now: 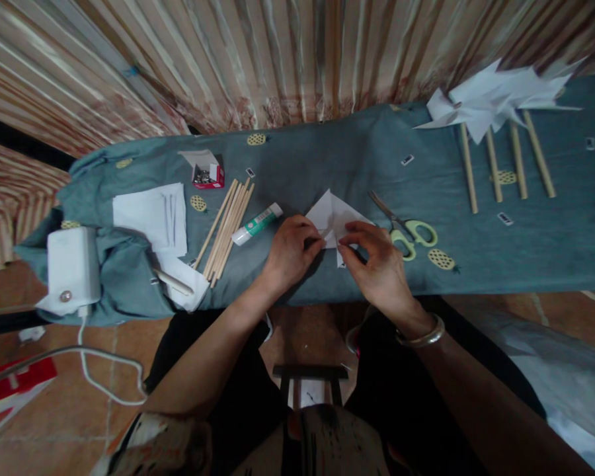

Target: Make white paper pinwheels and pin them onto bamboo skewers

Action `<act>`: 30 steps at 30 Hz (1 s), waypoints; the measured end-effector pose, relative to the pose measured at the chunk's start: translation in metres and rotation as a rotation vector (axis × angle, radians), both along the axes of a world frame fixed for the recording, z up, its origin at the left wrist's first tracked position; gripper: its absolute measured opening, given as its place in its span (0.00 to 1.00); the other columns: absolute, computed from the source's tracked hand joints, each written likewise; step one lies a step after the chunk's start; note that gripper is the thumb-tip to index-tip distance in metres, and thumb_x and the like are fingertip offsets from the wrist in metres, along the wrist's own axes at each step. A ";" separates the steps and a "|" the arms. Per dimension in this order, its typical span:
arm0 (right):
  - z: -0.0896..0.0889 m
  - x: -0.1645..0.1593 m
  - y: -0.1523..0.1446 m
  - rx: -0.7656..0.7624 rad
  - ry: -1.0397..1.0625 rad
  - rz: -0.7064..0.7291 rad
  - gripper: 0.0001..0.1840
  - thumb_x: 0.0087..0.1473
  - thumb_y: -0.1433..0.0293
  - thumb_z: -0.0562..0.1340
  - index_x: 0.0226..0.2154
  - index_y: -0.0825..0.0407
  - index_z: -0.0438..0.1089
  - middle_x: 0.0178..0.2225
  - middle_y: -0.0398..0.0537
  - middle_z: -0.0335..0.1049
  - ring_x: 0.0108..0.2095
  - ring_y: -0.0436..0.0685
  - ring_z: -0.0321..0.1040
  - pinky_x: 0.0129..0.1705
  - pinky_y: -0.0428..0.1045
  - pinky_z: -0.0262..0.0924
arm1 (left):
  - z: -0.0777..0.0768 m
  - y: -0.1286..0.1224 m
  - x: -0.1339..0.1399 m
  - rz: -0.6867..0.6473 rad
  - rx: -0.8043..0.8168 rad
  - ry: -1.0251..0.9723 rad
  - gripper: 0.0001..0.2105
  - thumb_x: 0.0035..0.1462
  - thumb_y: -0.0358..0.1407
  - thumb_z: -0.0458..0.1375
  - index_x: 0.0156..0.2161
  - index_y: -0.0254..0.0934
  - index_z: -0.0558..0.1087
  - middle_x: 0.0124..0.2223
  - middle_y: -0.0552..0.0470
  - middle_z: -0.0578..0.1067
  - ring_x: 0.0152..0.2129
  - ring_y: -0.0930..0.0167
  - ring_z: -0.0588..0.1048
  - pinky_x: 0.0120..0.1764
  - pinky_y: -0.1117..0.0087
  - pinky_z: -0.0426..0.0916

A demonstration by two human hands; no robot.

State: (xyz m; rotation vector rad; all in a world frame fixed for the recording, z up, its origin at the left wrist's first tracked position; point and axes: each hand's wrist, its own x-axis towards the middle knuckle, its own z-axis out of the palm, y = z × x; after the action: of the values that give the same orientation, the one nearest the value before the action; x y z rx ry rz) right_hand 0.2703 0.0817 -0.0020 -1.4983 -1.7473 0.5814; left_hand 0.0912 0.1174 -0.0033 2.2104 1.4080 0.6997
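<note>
A white paper piece (331, 213), cut and partly folded, lies in front of me on the cloth. My left hand (293, 251) pinches its left part between thumb and fingers. On the other side, my right hand (374, 261) is closed with thumb and forefinger on the paper's right part. Green-handled scissors (406, 230) rest just beyond my right hand, blades pointing up and left. Left of my left hand lies a glue stick (256, 223) with its cap on. Several wooden sticks (228, 228) are bunched beside the glue stick.
Several paper pinwheels (500, 99) on sticks lie at the back right. A small red box (208, 174) of metal pins stands open at the left. Nearby are white paper sheets (151, 215), a pale pen-like tool (173, 281) and a white corded device (73, 264). A pleated curtain (287, 59) hangs behind.
</note>
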 end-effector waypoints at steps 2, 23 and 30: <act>0.000 0.000 0.000 0.003 -0.008 0.003 0.06 0.56 0.70 0.61 0.34 0.47 0.75 0.47 0.51 0.75 0.50 0.63 0.70 0.56 0.62 0.62 | 0.001 0.001 0.000 -0.003 -0.009 0.009 0.05 0.60 0.34 0.60 0.32 0.38 0.75 0.37 0.50 0.75 0.37 0.69 0.74 0.43 0.66 0.71; -0.003 -0.002 -0.003 0.067 -0.121 0.070 0.16 0.60 0.72 0.56 0.45 0.42 0.74 0.54 0.49 0.67 0.54 0.65 0.64 0.57 0.65 0.62 | 0.010 0.002 0.003 0.004 -0.097 0.070 0.04 0.58 0.32 0.62 0.31 0.36 0.76 0.38 0.50 0.75 0.38 0.69 0.74 0.45 0.65 0.70; -0.007 -0.004 -0.002 0.180 -0.231 0.099 0.20 0.59 0.76 0.54 0.49 0.44 0.73 0.56 0.51 0.64 0.54 0.66 0.62 0.55 0.65 0.65 | 0.013 0.002 0.005 0.017 -0.121 0.096 0.03 0.58 0.32 0.62 0.32 0.37 0.76 0.39 0.51 0.75 0.38 0.70 0.74 0.45 0.66 0.69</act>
State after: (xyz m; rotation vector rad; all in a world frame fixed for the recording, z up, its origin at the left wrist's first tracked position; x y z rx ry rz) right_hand 0.2661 0.0792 -0.0086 -1.4031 -2.0025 0.2985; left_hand 0.0962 0.1196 0.0100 2.1657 1.4768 0.5054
